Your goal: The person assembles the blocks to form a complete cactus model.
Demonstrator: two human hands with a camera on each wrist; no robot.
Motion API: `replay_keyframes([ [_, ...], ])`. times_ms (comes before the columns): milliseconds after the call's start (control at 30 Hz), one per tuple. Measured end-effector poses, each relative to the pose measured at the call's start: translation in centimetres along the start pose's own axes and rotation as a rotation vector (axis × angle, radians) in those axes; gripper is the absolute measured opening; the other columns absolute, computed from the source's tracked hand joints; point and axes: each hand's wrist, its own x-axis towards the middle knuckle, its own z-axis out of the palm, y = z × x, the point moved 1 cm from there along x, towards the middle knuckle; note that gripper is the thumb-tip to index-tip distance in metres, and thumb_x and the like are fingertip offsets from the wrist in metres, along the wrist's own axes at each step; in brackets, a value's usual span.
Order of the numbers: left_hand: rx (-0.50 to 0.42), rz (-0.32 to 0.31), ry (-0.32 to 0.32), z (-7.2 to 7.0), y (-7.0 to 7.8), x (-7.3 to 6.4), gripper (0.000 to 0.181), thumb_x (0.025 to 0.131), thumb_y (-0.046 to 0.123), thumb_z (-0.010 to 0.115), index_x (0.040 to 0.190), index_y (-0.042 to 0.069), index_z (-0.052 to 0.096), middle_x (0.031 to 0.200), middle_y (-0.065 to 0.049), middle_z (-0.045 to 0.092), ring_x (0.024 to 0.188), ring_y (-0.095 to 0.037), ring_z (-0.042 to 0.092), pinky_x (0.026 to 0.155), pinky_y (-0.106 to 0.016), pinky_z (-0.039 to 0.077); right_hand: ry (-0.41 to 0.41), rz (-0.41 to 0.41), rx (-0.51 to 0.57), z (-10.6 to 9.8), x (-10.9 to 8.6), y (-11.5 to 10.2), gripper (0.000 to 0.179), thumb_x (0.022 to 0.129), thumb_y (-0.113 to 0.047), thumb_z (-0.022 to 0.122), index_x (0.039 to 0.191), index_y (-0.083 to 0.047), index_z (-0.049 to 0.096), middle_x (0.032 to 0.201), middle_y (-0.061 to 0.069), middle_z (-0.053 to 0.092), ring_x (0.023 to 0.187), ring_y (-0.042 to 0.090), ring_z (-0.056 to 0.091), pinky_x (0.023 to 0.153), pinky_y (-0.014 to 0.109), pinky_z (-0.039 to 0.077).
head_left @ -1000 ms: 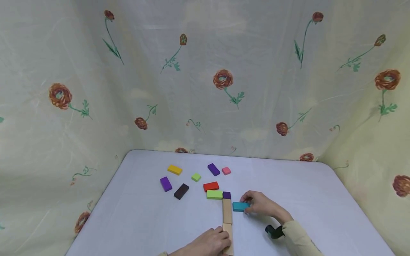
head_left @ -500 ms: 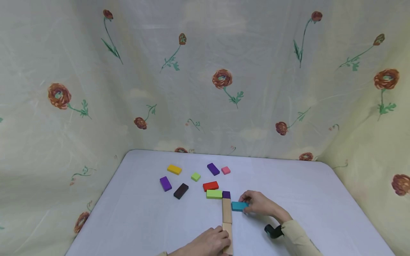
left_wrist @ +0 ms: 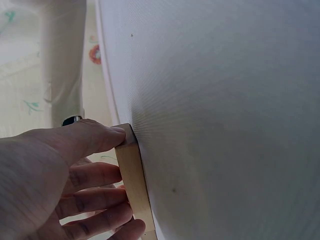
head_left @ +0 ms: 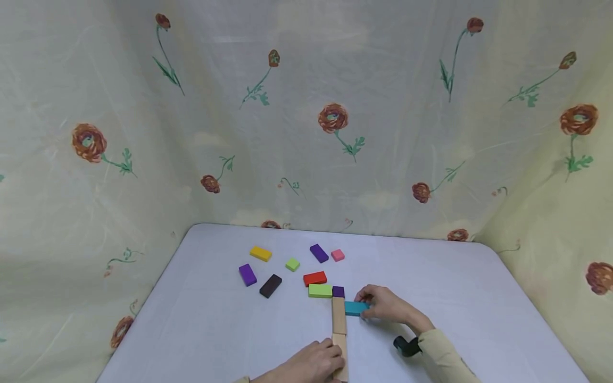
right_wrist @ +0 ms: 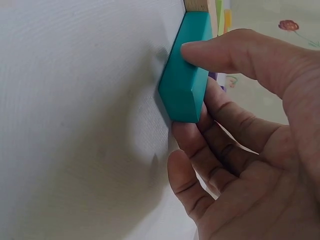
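Observation:
My right hand (head_left: 390, 307) pinches a teal block (head_left: 353, 308) between thumb and fingers. In the right wrist view, the thumb presses one long side of the teal block (right_wrist: 182, 75), whose far end meets a plain wooden block. Two plain wooden blocks lie end to end in a line: the farther wooden block (head_left: 338, 315) and the nearer wooden block (head_left: 339, 341). My left hand (head_left: 308, 364) grips the nearer one; in the left wrist view its thumb is on the end of that block (left_wrist: 132, 182). A small dark purple block (head_left: 338, 291) caps the line's far end, beside a light green block (head_left: 320, 291).
Farther back on the white table (head_left: 191, 319) lie a red block (head_left: 315, 279), a black block (head_left: 271, 286), a yellow block (head_left: 261, 254), a pink block (head_left: 337, 255), two purple blocks and a small green one. A black curved object (head_left: 406, 347) is by my right sleeve.
My right hand has slid the teal block slightly left, closing the small gap to the farther wooden block. The left hand has stayed on the nearer wooden block.

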Motion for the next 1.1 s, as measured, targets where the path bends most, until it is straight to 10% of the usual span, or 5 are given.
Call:
replay_keyframes([
  [767,0.015,-0.002,-0.016,-0.11,0.16,-0.11,0.031,0.095,0.039,0.058,0.115,0.018,0.067,0.106,0.009,0.062,0.090,-0.002,0.048,0.075,-0.013,0.043,0.013,0.007,0.018,0.21,-0.04,-0.02,0.035,0.074,-0.013,0.080,0.104,-0.006,0.062,0.096,0.002,0.061,0.088,0.017,0.052,0.078,0.029,0.046],
  [1100,0.035,0.005,0.003,0.05,0.10,-0.08,0.032,0.093,0.041,0.059,0.114,0.018,0.067,0.104,0.009,0.062,0.087,-0.001,0.047,0.073,-0.012,0.042,0.070,0.138,0.073,0.32,0.71,-0.83,0.039,0.078,-0.029,0.079,0.107,-0.010,0.061,0.098,0.000,0.062,0.088,0.015,0.054,0.082,0.034,0.050],
])
